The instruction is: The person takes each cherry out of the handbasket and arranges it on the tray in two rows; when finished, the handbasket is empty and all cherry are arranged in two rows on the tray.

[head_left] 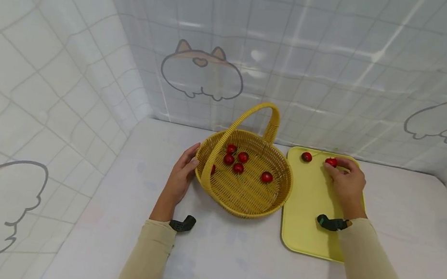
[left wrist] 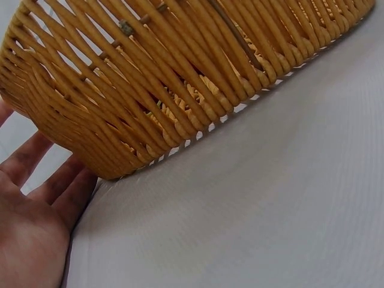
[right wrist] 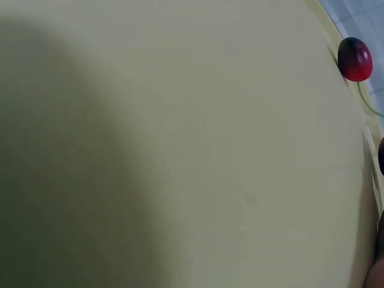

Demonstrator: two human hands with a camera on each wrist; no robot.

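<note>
Head view: left hand [head_left: 180,175] flat against basket [head_left: 241,196], right hand [head_left: 346,184] pinching a cherry [head_left: 331,162] on tray [head_left: 307,221].

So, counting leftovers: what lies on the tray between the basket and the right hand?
One cherry on the tray, seen in the head view.

The left wrist view is filled mostly by the woven wall of a yellow wicker basket [left wrist: 180,78], seen from low and close. Its slanting strands run down to a rim that sits on the pale desk [left wrist: 258,210], with small gaps of light showing between the strands near the base. At the lower left, the left hand [left wrist: 33,222] lies palm-up to the camera, its fingers [left wrist: 27,157] straight and reaching along the basket's side, touching or just beside the weave.
</note>
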